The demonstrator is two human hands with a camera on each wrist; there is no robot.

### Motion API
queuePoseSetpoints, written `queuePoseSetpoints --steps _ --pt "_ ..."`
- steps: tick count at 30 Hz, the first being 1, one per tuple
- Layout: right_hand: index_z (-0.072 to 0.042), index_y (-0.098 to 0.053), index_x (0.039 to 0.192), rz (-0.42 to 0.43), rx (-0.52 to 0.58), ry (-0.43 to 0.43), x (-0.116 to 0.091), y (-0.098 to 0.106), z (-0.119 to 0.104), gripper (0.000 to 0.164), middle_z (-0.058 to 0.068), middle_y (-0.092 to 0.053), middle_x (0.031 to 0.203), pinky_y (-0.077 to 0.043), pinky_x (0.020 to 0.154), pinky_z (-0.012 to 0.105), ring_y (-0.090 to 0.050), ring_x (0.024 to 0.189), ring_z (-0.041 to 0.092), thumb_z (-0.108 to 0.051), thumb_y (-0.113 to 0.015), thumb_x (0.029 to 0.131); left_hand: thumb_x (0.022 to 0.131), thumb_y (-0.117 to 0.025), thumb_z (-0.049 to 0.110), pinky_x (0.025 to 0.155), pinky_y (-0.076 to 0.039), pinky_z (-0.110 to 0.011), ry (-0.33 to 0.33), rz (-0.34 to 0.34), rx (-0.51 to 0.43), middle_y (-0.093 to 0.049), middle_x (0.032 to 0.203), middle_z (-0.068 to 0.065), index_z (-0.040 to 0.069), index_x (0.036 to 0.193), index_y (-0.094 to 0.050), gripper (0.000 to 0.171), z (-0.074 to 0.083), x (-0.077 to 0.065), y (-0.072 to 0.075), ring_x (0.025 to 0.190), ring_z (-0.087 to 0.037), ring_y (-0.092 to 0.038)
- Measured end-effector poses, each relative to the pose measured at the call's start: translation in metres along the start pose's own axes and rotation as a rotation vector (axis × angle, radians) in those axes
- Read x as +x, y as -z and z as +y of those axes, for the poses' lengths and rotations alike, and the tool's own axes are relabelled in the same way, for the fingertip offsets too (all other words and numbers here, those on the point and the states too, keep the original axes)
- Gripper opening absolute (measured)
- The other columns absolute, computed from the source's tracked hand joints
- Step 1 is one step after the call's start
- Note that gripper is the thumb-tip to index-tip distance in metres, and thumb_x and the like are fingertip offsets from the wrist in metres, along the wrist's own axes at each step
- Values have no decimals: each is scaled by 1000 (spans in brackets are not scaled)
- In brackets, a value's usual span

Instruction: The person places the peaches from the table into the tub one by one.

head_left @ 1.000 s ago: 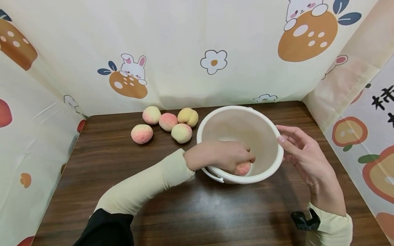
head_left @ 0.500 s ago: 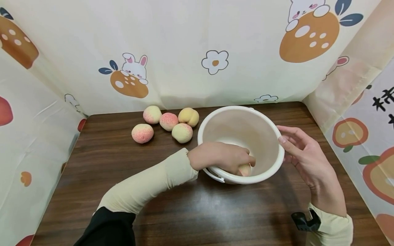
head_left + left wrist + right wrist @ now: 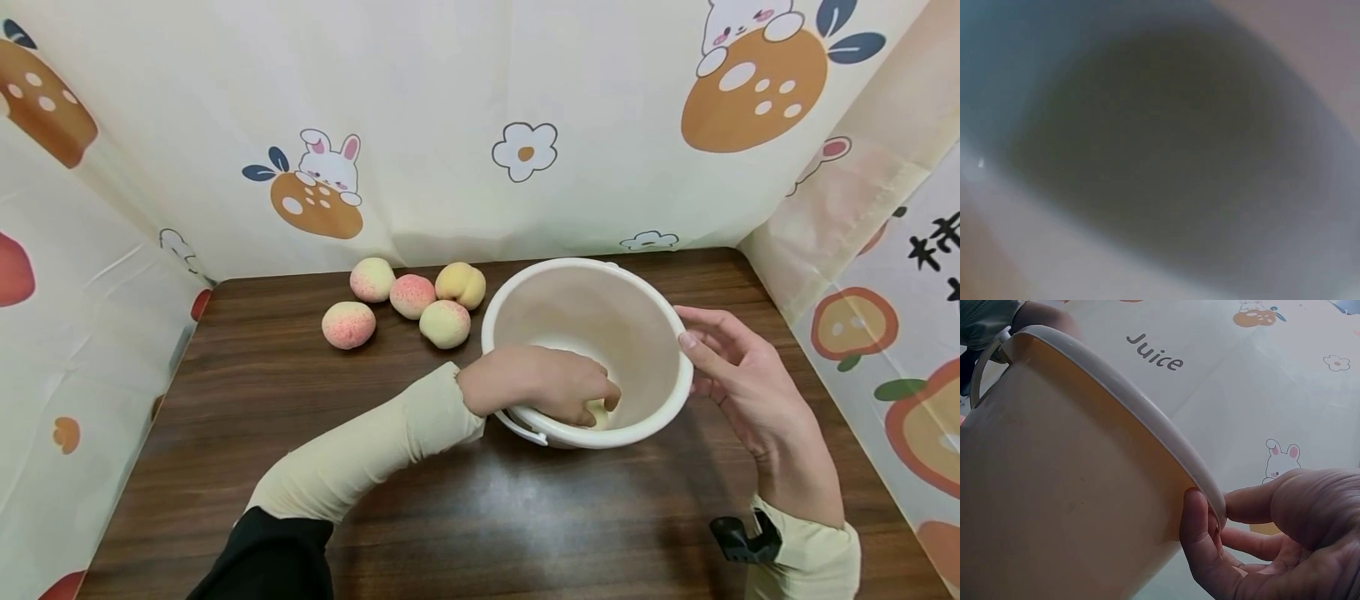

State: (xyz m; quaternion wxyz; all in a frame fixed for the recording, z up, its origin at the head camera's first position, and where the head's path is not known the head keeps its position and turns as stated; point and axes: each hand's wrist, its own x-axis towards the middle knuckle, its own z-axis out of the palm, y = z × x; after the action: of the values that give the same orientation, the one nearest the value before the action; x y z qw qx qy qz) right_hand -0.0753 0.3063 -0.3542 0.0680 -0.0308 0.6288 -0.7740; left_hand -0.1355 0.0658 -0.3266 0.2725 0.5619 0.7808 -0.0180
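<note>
A white bucket [image 3: 504,321] stands on the brown table, tilted slightly in the head view. My left hand [image 3: 551,385] reaches down inside it, fingers curled over a peach [image 3: 598,414]. Only a small pale yellow part of that fruit shows below the fingertips; the rest is hidden by the hand. The left wrist view is a dark blur. On the bucket's right side my right hand [image 3: 738,379] pinches the rim [image 3: 1154,419], with the thumb on one side and fingers on the other, as the right wrist view shows.
Several peaches lie left of the bucket: a yellow one [image 3: 461,286], a pale one [image 3: 445,324], and a pink one [image 3: 348,325] farther left among them. The bucket's handle [image 3: 521,429] hangs at its front left. A printed curtain [image 3: 435,192] rises behind the table [image 3: 420,517].
The part of the peach showing under my left hand has gone from pink to pale yellow and grown smaller. My right hand keeps its place on the rim.
</note>
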Motion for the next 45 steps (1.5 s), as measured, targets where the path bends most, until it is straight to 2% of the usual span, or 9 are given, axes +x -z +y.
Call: queuePoseSetpoints --steps 5,11,17,21,24,26,29,38,45 --pt "-9 -60 140 13 -21 -8 0 -1 0 38 2 -75 106 -62 62 30 -74 86 13 2 -56 104 107 -55 29 103 -49 -30 36 66 29 -68 130 -1 18 139 -60 34 4 -8 3 119 -17 -64" --pt "-9 -59 141 4 -22 -1 0 -1 0 38 2 -75 108 -62 63 31 -74 88 13 2 -54 104 107 -56 26 100 -52 -31 101 268 20 -66 127 0 18 138 -62 33 8 -23 5 113 -18 -67" --pt "-8 -59 141 7 -21 8 0 -1 0 39 1 -75 108 -62 62 30 -74 86 12 3 -54 104 105 -57 24 95 -52 -33 157 527 124 -66 121 0 18 127 -66 24 7 -37 3 111 -20 -63" --pt "-7 -58 141 14 -30 4 1 -3 -1 38 1 -75 106 -61 61 29 -73 84 12 2 -55 104 103 -58 20 101 -50 -35 177 772 195 -67 120 -3 15 121 -69 22 -1 -48 -2 114 -25 -62" --pt "-6 -58 141 21 -36 2 1 -4 -1 38 1 -75 105 -61 61 29 -73 83 12 2 -55 104 103 -58 17 100 -51 -36 199 942 207 -67 124 -5 14 119 -71 21 -8 -58 -7 119 -27 -61" --pt "-6 -58 141 25 -40 1 1 -5 -1 38 1 -75 104 -61 60 29 -73 82 12 2 -55 104 102 -59 15 100 -52 -37 225 1015 181 -66 128 -6 14 120 -70 22 -11 -65 -10 121 -27 -60" --pt "-6 -58 141 25 -35 3 0 -4 -1 38 2 -74 103 -61 60 29 -73 82 12 3 -55 104 102 -59 14 100 -53 -38 268 1069 144 -64 133 -7 14 124 -69 24 -16 -76 -17 122 -28 -60" --pt "-7 -58 141 41 -47 -14 -1 -2 -2 38 1 -75 103 -61 62 29 -73 82 13 2 -56 103 105 -56 19 109 -49 -44 378 1129 78 -62 137 -12 10 131 -66 29 -35 -99 -39 128 -32 -57" --pt "-7 -57 142 22 -46 -17 0 -3 -3 39 1 -76 106 -61 63 30 -74 84 13 3 -56 104 102 -60 15 99 -54 -48 499 1133 77 -63 132 -13 10 127 -67 27 -54 -108 -60 118 -35 -60"
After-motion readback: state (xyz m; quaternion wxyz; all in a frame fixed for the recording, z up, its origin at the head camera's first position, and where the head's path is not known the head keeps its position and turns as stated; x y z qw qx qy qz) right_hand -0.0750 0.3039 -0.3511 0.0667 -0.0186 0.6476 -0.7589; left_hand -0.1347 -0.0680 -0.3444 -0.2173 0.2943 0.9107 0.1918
